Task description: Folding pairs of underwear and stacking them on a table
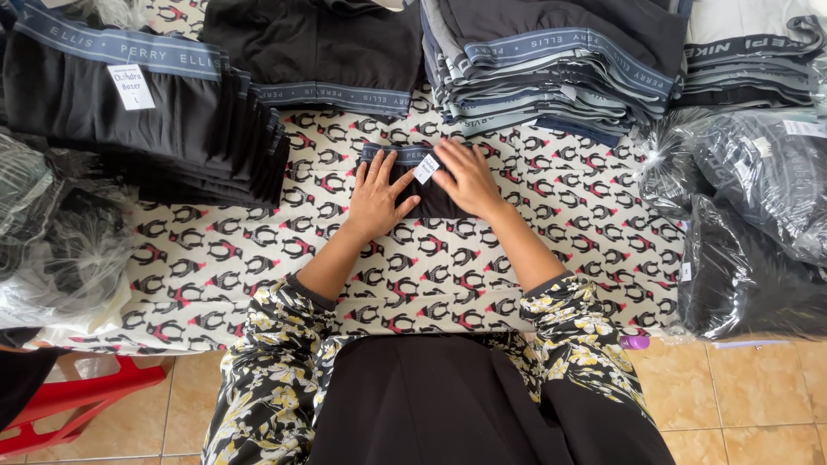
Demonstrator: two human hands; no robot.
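Both hands lie flat, fingers spread: left hand (pixel 376 196) and right hand (pixel 466 176) press one folded black cotton boxer brief with grey waistband (pixel 428 200) on the penguin-print cloth (pixel 448 275). Beyond that garment, finished stacks of folded briefs (pixel 551 65) look done; plastic-wrapped dark bundles (pixel 749 215) to its right seem left.

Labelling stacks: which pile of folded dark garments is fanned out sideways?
The left pile, with a white tag on top; its layers slide rightward in steps, while the others sit squarely stacked.

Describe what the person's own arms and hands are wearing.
Both arms wear dark sleeves printed with yellow and white flowers, the left sleeve and right sleeve pushed up below the elbows, with a plain grey band showing at the left sleeve's edge. The left hand and right hand are bare: no gloves, rings or watch visible.
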